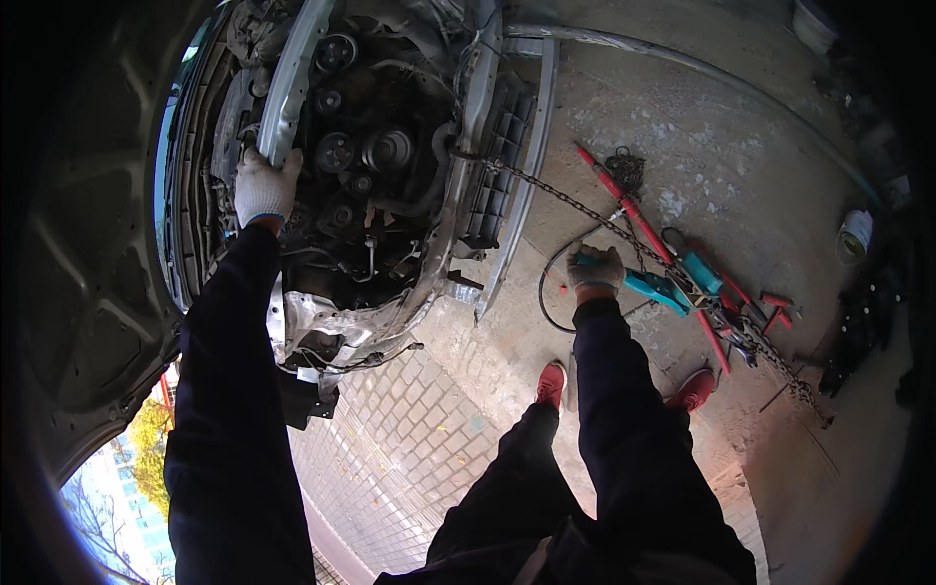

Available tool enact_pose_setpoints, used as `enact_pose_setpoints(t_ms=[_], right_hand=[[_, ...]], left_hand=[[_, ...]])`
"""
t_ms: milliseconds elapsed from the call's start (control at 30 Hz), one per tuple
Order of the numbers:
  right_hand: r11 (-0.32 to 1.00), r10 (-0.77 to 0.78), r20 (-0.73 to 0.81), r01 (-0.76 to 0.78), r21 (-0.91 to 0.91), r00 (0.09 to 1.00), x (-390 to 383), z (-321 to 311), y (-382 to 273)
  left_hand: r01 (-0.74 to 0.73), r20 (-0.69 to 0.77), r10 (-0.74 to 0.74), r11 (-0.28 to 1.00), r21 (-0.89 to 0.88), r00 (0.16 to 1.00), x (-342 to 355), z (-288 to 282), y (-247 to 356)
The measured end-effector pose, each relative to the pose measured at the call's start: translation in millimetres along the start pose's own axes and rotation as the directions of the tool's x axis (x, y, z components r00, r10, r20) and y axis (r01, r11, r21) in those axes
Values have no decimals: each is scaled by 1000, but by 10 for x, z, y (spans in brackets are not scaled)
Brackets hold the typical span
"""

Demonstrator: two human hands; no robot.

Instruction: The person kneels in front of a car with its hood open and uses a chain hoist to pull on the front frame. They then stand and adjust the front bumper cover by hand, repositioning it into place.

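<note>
Left gloved hand (265, 187) rests at the end of a metal bar (295, 83) over the engine bay (478, 88); fingertips partly hidden, so firmness of grip cannot be told. Bar's far end cut off at the top of view. Right gloved hand (596, 270) clenched round a teal handle (657, 290), near the red bars (632, 216) and chain (567, 199); its palm unseen. Engine bay contains pulleys (388, 150); depths too dark to read. White can (855, 236), far right: contents unclear.
</note>
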State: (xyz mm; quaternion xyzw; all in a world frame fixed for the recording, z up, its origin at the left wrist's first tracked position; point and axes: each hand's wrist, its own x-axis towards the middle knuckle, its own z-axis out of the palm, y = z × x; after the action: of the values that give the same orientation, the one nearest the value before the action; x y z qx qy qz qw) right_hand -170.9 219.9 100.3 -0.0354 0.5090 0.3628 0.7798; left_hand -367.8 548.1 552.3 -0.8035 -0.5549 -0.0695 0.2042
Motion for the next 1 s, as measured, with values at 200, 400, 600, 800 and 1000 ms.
enact_pose_setpoints(t_ms=[200,400,600,800,1000], right_hand=[[982,190,98,-189,-16,977,-1176,-24,-256],[940,340,137,-333,-74,930,-1766,-451,-864],[942,245,50,-225,-251,968,-1269,-493,-471],[766,-134,-300,-93,-636,945,-1012,-391,-319],[373,-125,-368,-301,-878,921,-1606,-420,-749]], left_hand=[[9,12,-10,1000,23,1000,6,-55,57],[12,55,-14,1000,27,998,34,-38,49],[10,30,-9,1000,-23,1000,99,-1,3],[-85,-18,84,993,-87,996,133,-19,-121],[-21,102,36,990,-139,994,141,-94,-231]])
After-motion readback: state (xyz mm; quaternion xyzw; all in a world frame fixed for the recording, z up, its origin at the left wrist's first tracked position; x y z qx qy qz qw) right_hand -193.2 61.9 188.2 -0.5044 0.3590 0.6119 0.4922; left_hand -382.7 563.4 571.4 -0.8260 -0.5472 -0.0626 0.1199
